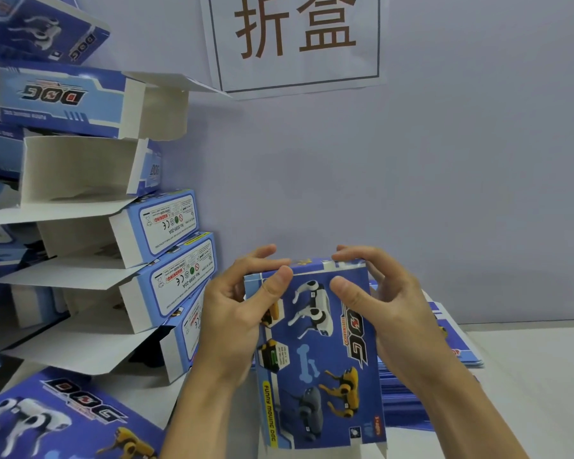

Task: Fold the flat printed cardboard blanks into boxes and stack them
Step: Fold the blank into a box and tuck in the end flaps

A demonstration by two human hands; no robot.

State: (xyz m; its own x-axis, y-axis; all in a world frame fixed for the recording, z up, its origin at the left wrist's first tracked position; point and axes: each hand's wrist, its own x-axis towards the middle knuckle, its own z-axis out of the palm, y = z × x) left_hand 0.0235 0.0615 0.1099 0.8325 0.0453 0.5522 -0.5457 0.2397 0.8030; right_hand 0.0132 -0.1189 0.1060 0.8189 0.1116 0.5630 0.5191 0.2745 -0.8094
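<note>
I hold a blue printed box with robot dogs on its face upright in front of me. My left hand grips its upper left corner, thumb on the front face and fingers curled over the top edge. At the upper right corner my right hand grips the same way, thumb on the front and fingers over the top flap. Under and behind the box lies a pile of flat blue blanks on the white table. A leaning stack of folded boxes with open flaps rises on the left.
A lilac wall stands close behind the table and carries a paper sign with two large characters. Another blue dog box lies at the bottom left. White table surface shows at the right.
</note>
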